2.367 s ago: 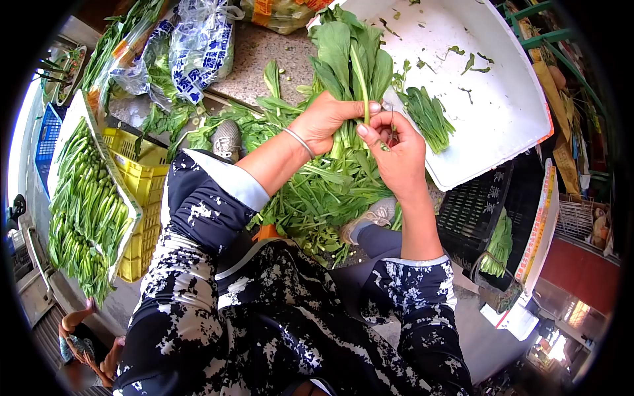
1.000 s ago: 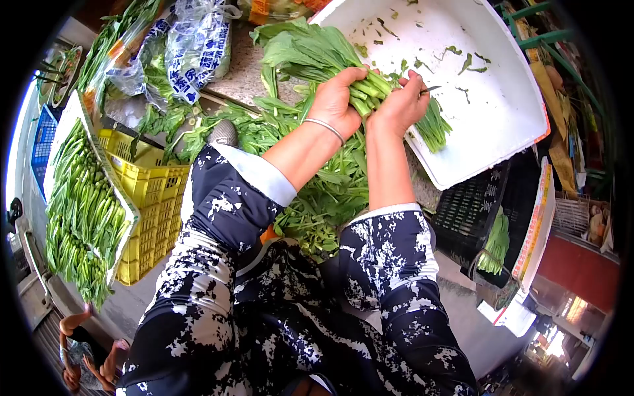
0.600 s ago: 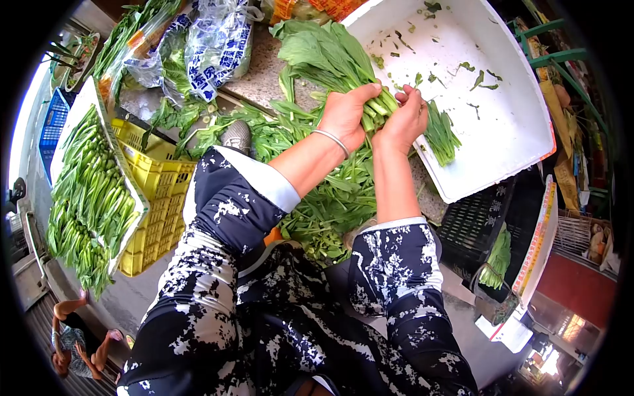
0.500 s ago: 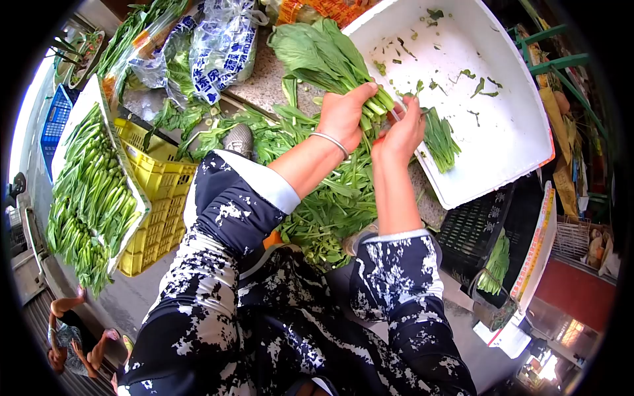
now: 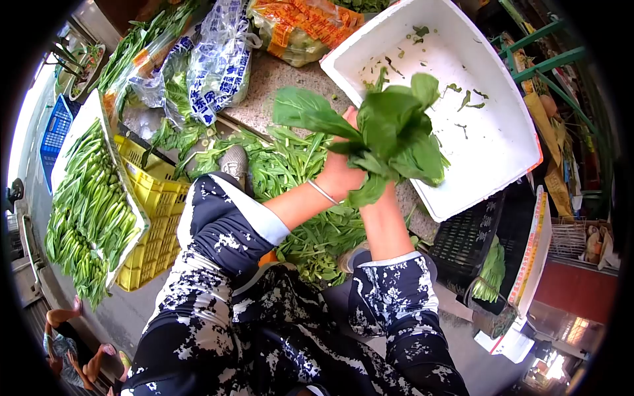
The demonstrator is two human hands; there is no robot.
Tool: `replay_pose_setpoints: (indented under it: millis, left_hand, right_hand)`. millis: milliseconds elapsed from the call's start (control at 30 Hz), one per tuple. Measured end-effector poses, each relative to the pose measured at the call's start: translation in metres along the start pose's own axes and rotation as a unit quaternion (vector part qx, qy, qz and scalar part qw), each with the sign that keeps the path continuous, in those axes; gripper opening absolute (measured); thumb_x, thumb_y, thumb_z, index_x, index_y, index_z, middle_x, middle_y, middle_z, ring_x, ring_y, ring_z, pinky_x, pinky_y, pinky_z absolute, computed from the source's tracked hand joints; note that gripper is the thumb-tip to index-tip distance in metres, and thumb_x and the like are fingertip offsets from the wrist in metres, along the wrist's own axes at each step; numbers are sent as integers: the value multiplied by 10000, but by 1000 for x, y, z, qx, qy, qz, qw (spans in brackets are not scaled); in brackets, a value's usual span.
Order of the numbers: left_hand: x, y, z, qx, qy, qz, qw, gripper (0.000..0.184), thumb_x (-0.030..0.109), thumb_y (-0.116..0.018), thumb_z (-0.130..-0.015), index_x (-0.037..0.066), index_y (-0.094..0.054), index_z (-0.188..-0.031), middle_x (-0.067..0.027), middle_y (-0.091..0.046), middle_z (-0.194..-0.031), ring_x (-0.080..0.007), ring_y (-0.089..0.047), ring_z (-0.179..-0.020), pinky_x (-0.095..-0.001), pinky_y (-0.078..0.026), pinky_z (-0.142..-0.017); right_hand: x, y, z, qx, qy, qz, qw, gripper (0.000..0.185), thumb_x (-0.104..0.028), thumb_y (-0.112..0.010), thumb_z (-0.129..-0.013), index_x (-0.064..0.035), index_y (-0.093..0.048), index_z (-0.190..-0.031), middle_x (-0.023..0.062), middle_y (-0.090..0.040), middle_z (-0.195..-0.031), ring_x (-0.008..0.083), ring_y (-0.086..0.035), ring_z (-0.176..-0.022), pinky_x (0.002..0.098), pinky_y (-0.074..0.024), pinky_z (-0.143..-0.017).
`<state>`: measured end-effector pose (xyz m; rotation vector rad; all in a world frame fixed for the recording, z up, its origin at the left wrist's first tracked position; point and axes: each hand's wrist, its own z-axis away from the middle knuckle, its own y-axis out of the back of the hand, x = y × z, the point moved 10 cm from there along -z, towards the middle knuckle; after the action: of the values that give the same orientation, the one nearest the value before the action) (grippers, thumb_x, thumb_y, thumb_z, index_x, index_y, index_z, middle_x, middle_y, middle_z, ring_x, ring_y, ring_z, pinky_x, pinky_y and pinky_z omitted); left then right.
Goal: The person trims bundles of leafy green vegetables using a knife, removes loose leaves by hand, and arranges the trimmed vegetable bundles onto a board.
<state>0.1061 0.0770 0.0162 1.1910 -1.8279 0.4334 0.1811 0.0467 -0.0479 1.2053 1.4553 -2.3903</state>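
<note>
A bunch of leafy greens (image 5: 389, 132) is held up over the near edge of the white foam box (image 5: 485, 168), its broad leaves facing me. My left hand (image 5: 340, 173), with a bracelet at the wrist, is closed round the bunch, though leaves cover part of its fingers. Behind the same leaves my right hand is hidden; only the right forearm (image 5: 386, 228) shows, reaching up to the bunch. Scraps of leaf lie on the bottom of the box. Below my hands, loose greens (image 5: 323, 231) are heaped on the ground between my shoes.
On the left, a foam tray of greens (image 5: 89, 218) rests by a yellow crate (image 5: 155, 244). Plastic bags of vegetables (image 5: 221, 66) lie at the back, one orange-printed (image 5: 300, 33). A black crate (image 5: 465, 231) stands at right. Another person (image 5: 69, 350) sits at lower left.
The bunch has turned from leaves pointing up and left to leaves facing me and rightward. My right hand has gone behind the leaves. The view has shifted slightly.
</note>
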Motion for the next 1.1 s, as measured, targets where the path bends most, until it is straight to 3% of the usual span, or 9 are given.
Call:
replay_pose_setpoints:
  millis: [200,333,500,633,733,867,1000,1033,1100]
  left_hand:
    - [-45,-48,24,-53,179,220,957,684,213,-684,-637,44,-392,-1233,-162,-439,-1224,-314,-412,-1152,-457,-267,-1012]
    - [41,-10,3,16,-143,27,989,780,123,-665,-657,113,-272,-1331,-114,-343,-1347,-326,-233,-1298,-449,-238,-1038]
    - [34,-5,-4,-104,-27,28,994,763,16,-635,-669,124,-288,-1339,-113,-349,-1344,-341,-237,-1290,-412,-233,-1058]
    - [-30,-24,26,-187,323,354,858,664,259,-633,-798,-18,-301,-1301,-178,-410,-1281,-228,-383,-1202,-313,-340,-982]
    - [-3,-48,54,-335,335,389,790,700,351,-648,-769,4,-337,-1291,-116,-519,-1092,-175,-478,-1036,-320,-353,-940]
    - [18,-60,77,-439,275,336,787,418,395,-726,-684,46,-526,-798,2,-476,-828,-115,-425,-866,-246,-341,-837]
    - [23,-68,83,-494,288,289,768,299,290,-730,-703,53,-549,-674,11,-522,-825,-123,-464,-795,-243,-354,-835]
    - [28,-65,74,-442,309,313,782,270,248,-726,-711,49,-561,-634,15,-546,-836,-127,-494,-755,-246,-377,-810]
    - [17,-66,65,-389,298,331,806,158,141,-697,-738,22,-626,-812,-3,-599,-879,-129,-569,-690,-249,-449,-710]
  right_hand:
    - [-7,8,-3,-16,-34,4,999,324,-360,-480,-854,-41,-531,-888,59,-566,-831,171,-539,-752,305,-451,-691]
    - [-30,17,-17,-25,-37,37,998,329,-355,-491,-842,-31,-544,-824,59,-567,-782,158,-532,-704,296,-443,-652]
    - [-83,18,-13,-82,33,243,966,345,-349,-505,-826,-19,-560,-744,60,-569,-721,141,-524,-644,284,-432,-604]
    - [-112,-46,44,-186,247,552,774,218,-203,-598,-785,-14,-564,-682,18,-560,-658,119,-495,-563,268,-414,-532]
    - [-88,-66,72,-276,284,655,644,174,-166,-660,-741,-36,-572,-667,16,-543,-628,114,-496,-530,251,-403,-480]
    - [-80,-66,81,-275,316,661,623,255,-255,-726,-650,-50,-573,-659,50,-539,-638,179,-515,-508,266,-409,-458]
    - [-85,-73,92,-304,388,632,598,171,-120,-713,-631,-25,-589,-703,51,-553,-699,111,-518,-555,213,-365,-407]
    - [-88,-71,90,-282,396,642,594,318,-331,-753,-607,-72,-618,-731,40,-564,-688,180,-547,-546,271,-423,-476]
    - [-103,-68,82,-232,377,613,655,325,-359,-732,-650,-72,-629,-763,26,-570,-693,151,-545,-567,260,-422,-488]
